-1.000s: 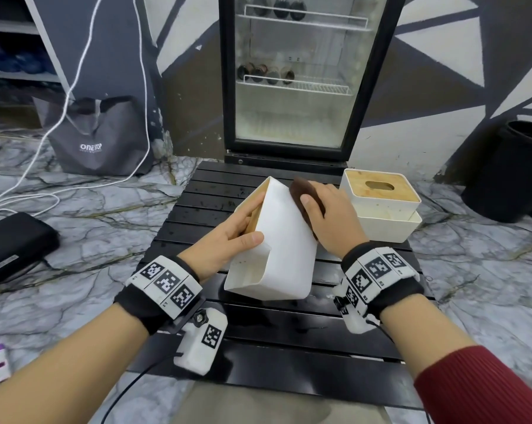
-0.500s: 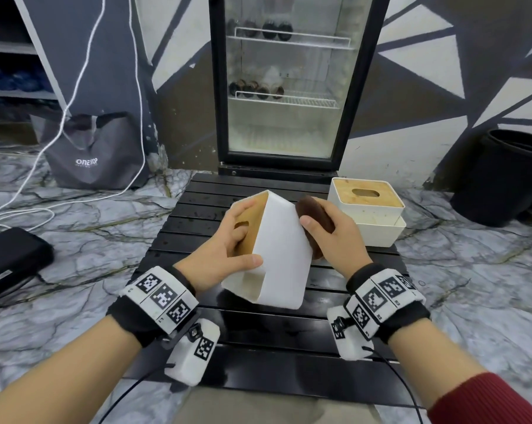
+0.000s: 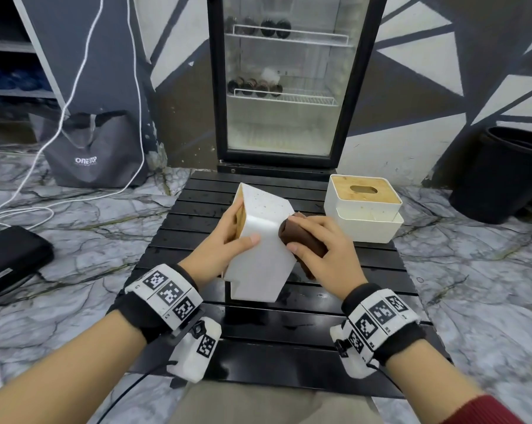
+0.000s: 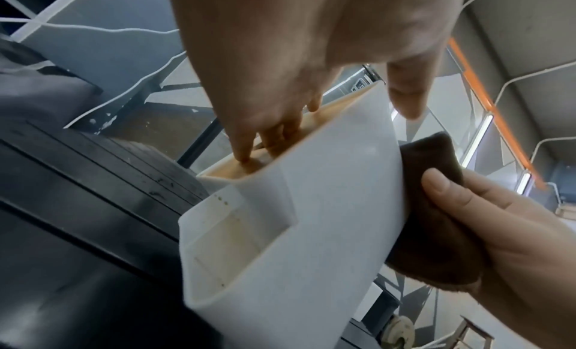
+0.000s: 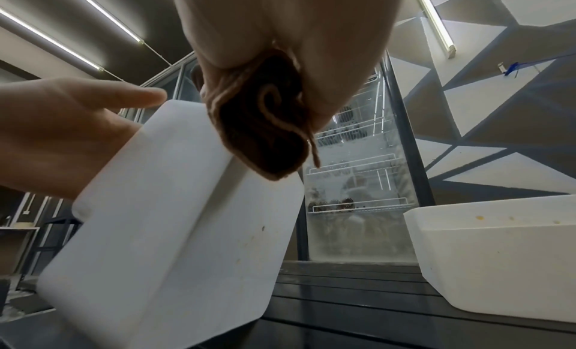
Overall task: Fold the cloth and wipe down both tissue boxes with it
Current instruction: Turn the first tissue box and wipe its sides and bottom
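Observation:
A white tissue box (image 3: pixel 263 246) with a wooden lid is tipped on edge over the black slatted table (image 3: pixel 289 341). My left hand (image 3: pixel 225 243) grips it, fingers on the wooden lid, thumb on the white side (image 4: pixel 327 206). My right hand (image 3: pixel 323 249) holds a folded brown cloth (image 3: pixel 301 240) pressed against the box's right face (image 5: pixel 187 219); the cloth (image 5: pixel 265 132) sits bunched under the palm. A second white tissue box (image 3: pixel 364 206) with a wooden slotted lid stands upright at the table's back right.
A glass-door fridge (image 3: pixel 283 84) stands right behind the table. A grey bag (image 3: pixel 87 148) and white cables lie on the marble floor at left, a black case (image 3: pixel 7 261) further left, and a black bin (image 3: pixel 503 175) at right.
The right hand has slid the cloth down the box's right face toward me. The left hand has kept its grip and the box has tilted a little.

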Motion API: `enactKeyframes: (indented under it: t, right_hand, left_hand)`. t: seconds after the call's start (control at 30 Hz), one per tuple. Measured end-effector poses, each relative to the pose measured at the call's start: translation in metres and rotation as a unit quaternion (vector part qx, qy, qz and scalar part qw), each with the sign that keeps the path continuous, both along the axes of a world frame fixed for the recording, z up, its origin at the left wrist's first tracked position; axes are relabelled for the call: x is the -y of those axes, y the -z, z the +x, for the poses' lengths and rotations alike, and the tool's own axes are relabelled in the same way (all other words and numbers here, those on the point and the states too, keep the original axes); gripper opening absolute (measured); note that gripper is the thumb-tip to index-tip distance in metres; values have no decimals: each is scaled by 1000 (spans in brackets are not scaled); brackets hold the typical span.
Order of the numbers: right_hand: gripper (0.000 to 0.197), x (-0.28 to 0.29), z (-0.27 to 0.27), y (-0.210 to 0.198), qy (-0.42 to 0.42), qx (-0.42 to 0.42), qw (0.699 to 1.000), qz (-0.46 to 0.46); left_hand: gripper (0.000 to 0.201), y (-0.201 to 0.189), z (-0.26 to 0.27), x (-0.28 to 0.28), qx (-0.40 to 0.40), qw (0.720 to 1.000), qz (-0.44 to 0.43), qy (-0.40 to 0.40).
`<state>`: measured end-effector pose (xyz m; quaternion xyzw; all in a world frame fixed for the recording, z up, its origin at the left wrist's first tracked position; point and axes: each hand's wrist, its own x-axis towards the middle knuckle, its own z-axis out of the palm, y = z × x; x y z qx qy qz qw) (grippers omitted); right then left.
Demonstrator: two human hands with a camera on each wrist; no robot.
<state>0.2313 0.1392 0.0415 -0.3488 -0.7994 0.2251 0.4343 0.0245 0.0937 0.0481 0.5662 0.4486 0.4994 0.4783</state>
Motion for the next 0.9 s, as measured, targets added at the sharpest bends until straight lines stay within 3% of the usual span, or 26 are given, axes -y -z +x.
enactKeyframes:
  t: [0.13,0.43,0.63,0.9]
  right_hand:
    - [40,9,-3,4,-23,7,1000,12]
    - [38,21,-6,15,-50,35,998,7]
    - [37,21,-5,15,-71,39,996,-31]
    - [35,0,-1,14,-37,18,997,-67]
  left_hand:
    - [48,-4,1,3,43,998,-28,-36]
    - [63,1,-10,5,23,998,-54,-30]
    - [54,-1,-16,4,2,998,-62,-9]
    - [53,-2,-20,-3,-14,997,-74,35]
